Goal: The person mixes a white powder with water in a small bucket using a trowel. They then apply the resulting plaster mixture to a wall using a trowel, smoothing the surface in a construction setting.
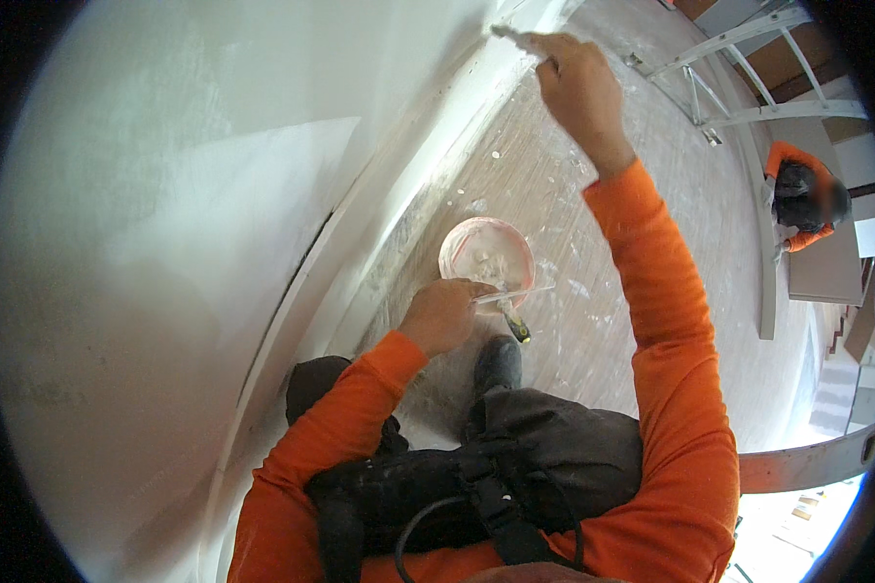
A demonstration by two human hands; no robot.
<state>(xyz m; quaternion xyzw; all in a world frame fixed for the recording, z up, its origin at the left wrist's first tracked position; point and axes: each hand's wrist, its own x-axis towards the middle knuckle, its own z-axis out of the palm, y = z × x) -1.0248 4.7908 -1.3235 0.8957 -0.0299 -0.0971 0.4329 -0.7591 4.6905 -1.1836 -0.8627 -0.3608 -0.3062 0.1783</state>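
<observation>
My right hand (578,92) reaches up at the top centre, closed on a light putty knife (513,37), its tip at the lower part of the white wall (146,243) by a pale strip. My left hand (437,316) grips a flat, whitish plastering blade (525,291), held level above or at the near rim of a round pinkish bucket (467,228) with pale compound inside. A tool with a yellow-and-black handle (518,328) shows just below the blade; whether it rests on the bucket I cannot tell. My dark boot (498,361) is below the bucket.
The dusty floor (612,253) has white specks and smears. An aluminium ladder (729,44) stands at upper right. A co-worker in orange sleeves (797,185) bends over a long pale board (776,291) at the right. A metal beam-like piece (807,457) crosses at lower right.
</observation>
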